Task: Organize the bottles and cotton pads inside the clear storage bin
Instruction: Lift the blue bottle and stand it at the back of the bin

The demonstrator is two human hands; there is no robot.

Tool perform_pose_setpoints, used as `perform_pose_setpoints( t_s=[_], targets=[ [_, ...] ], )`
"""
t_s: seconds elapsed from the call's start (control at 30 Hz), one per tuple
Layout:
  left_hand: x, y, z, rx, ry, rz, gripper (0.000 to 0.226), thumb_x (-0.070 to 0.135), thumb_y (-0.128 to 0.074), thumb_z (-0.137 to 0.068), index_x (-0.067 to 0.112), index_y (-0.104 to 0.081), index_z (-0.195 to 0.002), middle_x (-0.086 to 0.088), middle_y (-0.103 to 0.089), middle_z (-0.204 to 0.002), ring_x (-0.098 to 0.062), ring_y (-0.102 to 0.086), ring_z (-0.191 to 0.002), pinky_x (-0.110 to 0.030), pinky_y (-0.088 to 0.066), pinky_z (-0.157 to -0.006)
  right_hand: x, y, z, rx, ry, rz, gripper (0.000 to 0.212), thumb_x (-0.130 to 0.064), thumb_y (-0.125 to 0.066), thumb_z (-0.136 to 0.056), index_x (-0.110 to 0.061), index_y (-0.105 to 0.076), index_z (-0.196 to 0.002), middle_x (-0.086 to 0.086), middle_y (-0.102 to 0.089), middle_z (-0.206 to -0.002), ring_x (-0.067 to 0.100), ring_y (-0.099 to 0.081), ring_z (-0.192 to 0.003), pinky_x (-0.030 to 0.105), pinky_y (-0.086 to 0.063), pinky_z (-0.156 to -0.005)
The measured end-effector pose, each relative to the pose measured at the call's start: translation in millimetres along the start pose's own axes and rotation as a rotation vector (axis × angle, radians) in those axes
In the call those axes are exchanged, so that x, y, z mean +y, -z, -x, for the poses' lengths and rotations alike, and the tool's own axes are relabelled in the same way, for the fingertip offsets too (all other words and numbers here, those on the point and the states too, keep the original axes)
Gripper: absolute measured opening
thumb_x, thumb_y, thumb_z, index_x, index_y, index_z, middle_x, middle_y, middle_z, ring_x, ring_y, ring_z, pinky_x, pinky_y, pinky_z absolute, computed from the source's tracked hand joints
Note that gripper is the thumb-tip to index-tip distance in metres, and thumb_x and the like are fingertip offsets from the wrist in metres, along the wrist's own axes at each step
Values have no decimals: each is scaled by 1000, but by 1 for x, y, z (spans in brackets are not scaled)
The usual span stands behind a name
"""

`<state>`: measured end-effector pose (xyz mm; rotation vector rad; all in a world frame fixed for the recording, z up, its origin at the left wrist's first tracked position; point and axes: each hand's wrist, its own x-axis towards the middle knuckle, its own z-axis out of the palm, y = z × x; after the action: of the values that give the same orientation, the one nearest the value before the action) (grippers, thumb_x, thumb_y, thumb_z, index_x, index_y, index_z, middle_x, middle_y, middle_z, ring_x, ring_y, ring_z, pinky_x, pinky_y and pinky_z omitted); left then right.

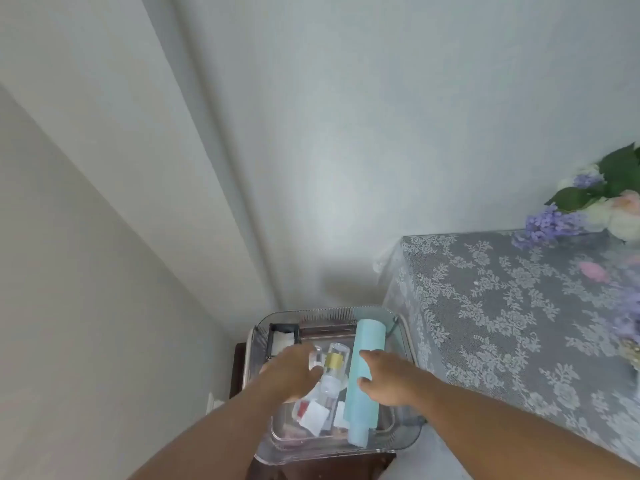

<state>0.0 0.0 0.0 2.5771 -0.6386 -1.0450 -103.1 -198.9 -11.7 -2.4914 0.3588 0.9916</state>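
A clear storage bin (403, 441) stands on a low dark stand at bottom centre. A tall light-blue bottle (369, 344) lies lengthwise along its right side, with my right hand (388, 379) gripping its middle. My left hand (294, 372) holds a clear bottle cap (74, 362) beside a clear bottle with a gold collar (334, 360). Small white and red packets (313, 415) lie in the bin's front. A dark-framed box of white cotton pads (282, 339) sits at its back left corner.
A table under a grey lace cloth (502, 323) stands right beside the bin. Purple, white and pink flowers (588, 202) sit at its far right. White walls meet in a corner behind the bin.
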Motion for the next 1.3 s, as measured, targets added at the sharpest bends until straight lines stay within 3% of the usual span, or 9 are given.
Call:
perform_pose_setpoints(
  t_s=[0.23, 0.47, 0.6, 0.77, 0.97, 1.17, 1.3],
  targets=[
    [2, -44, -10, -99, 23, 10, 52, 45, -51, -100, 28, -42, -149, 0, -48, -153, -22, -52, -131, -39, -43, -107, 8, -30, -8, 26, -53, -48, 63, -42, -42, -105, -16, -26, -161, 12, -40, -161, 34, -43, -144, 48, -41, -113],
    [4, -98, -18, -192, 120, 166, 45, 46, -52, -96, 28, -52, -137, -1, -58, -140, -20, -61, -113, -38, -49, -100, 19, -61, -15, 53, -82, -96, 54, -37, -44, -104, -14, -36, -152, 10, -49, -151, 32, -49, -135, 46, -45, -108],
    [0, -123, -21, -223, 178, 237, 49, 46, -52, -96, 25, -49, -141, -1, -55, -143, -21, -56, -119, -36, -46, -101, 26, -76, -21, 69, -102, -113, 54, -34, -45, -102, -14, -38, -152, 10, -50, -150, 32, -52, -133, 47, -47, -107],
    [-5, -147, -27, -223, 253, 310, 53, 41, -49, -97, 17, -47, -145, -4, -52, -147, -22, -51, -127, -40, -42, -107, 19, -92, -33, 97, -185, -358, 56, -29, -47, -101, -15, -32, -153, 10, -46, -150, 29, -52, -130, 44, -49, -104],
    [1, -156, -43, -189, 387, 568, 37, 30, -49, -97, 12, -62, -126, -8, -67, -124, -26, -65, -110, -46, -51, -99, 7, -99, -53, 195, -402, -714, 62, -19, -55, -99, -19, -27, -154, 9, -54, -144, 32, -63, -121, 43, -57, -95],
    [17, -157, -51, -148, 487, 721, 46, 41, -38, -95, 19, -62, -127, -6, -64, -124, -28, -61, -111, -49, -48, -101, 10, -97, -71, 178, -575, -1080, 51, -38, -56, -104, -13, -42, -146, 9, -64, -135, 27, -65, -105, 44, -57, -97],
    [22, -151, -45, -103, 530, 832, 53, 49, -34, -91, 20, -65, -122, -5, -67, -120, -27, -62, -110, -51, -48, -101, 9, -93, -74, 161, -633, -1167, 54, -47, -57, -101, -13, -51, -142, 10, -67, -129, 31, -68, -110, 48, -58, -97]
  ],
)
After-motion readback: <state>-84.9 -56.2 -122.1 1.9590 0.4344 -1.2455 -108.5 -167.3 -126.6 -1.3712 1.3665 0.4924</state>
